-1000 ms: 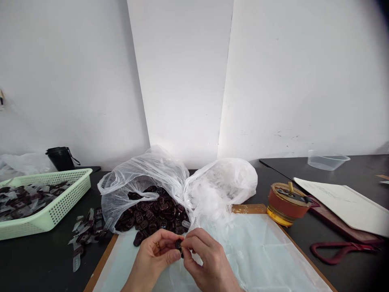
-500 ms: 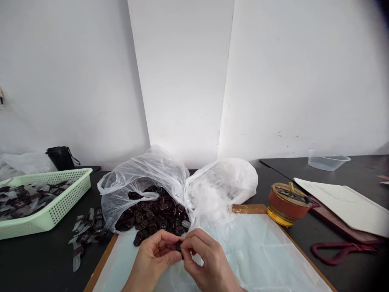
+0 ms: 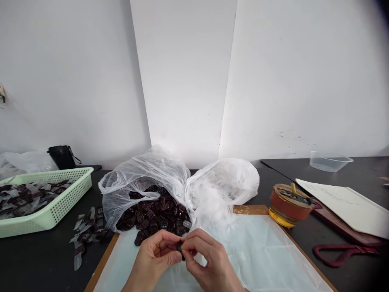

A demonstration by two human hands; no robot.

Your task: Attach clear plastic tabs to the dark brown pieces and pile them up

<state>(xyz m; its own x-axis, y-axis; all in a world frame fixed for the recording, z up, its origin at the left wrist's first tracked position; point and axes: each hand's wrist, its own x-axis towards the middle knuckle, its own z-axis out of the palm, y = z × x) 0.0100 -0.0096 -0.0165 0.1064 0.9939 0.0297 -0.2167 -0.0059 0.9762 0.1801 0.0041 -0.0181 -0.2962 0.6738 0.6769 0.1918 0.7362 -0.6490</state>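
Left hand (image 3: 154, 259) and right hand (image 3: 209, 263) both pinch one small dark piece (image 3: 180, 245), fingertips closed on it from either side, low over the pale sheet (image 3: 267, 251). Its long axis is hidden by the fingers. The open bag (image 3: 142, 174) of similar pieces sits on the tabletop (image 3: 39, 259) just beyond, slightly nearer the left hand.

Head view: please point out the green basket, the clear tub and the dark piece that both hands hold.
green basket (image 3: 62, 206), head view, on its front wall.
clear tub (image 3: 331, 164), head view, on its side wall.
dark piece (image 3: 180, 245), head view, on its visible middle.
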